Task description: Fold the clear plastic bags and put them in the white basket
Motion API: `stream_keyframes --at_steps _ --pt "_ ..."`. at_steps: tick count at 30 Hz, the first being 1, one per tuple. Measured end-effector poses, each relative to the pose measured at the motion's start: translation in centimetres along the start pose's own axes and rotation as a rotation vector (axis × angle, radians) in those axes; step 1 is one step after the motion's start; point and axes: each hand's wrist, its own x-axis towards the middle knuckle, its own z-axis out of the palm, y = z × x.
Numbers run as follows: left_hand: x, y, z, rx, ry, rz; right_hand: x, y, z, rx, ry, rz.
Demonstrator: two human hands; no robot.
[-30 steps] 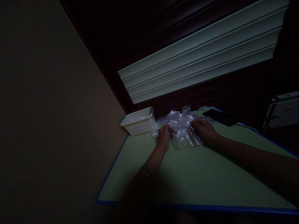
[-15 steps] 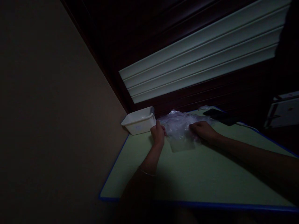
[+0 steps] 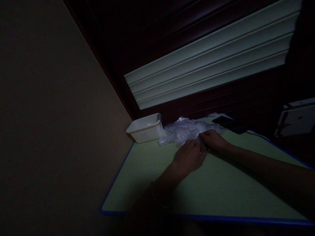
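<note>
A pile of clear plastic bags (image 3: 183,128) lies crumpled on the pale green table (image 3: 221,183), toward its back. My right hand (image 3: 213,139) is closed in a pinch on a clear plastic bag at the near right side of the pile. Close beside it, my left hand (image 3: 189,155) is curled over the near edge of the same plastic. Its fingertips are partly hidden, so what it grips, if anything, does not show. The scene is dim.
Left of the pile stands a white plastic tub (image 3: 147,128), close to the wall (image 3: 73,137). A dark flat object (image 3: 231,124) lies at the back right, with a pale cable (image 3: 257,133) beside it. Blue edging (image 3: 241,219) borders the table.
My left hand has moved right and nearer, from beside the tub to my right hand. The plastic it had covered at the pile's left now shows. My right hand has barely moved.
</note>
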Motion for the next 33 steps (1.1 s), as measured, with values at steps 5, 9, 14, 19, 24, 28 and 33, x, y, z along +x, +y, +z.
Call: stream_keyframes --at_steps 5,9,14,19,24,28,33 --pt "-0.4 0.9 0.1 0.315 -0.046 -0.093 0.4 0.1 -0.2 0.148 0.001 0.108" --pt "-0.4 1.6 0.0 0.896 -0.208 -0.101 0.8 -0.3 -0.1 0.356 -0.018 0.241" --pt "0.4 1.8 -0.6 1.162 -0.162 -0.025 0.9 -0.6 0.0 0.569 -0.107 0.327" --pt "0.8 2.3 -1.5 1.219 -0.276 0.047 1.0 -0.4 -0.4 0.384 -0.084 0.262" --pt "-1.3 4.0 0.2 1.267 -0.432 0.087 1.2 -0.5 -1.3 -0.046 0.05 0.077" --pt "-3.2 5.0 2.1 1.266 -0.493 0.094 1.2 -0.5 -1.6 -0.17 0.054 0.042" --pt "-4.1 5.0 3.2 1.198 -0.455 -0.011 0.9 -0.5 -1.7 -0.314 0.056 -0.058"
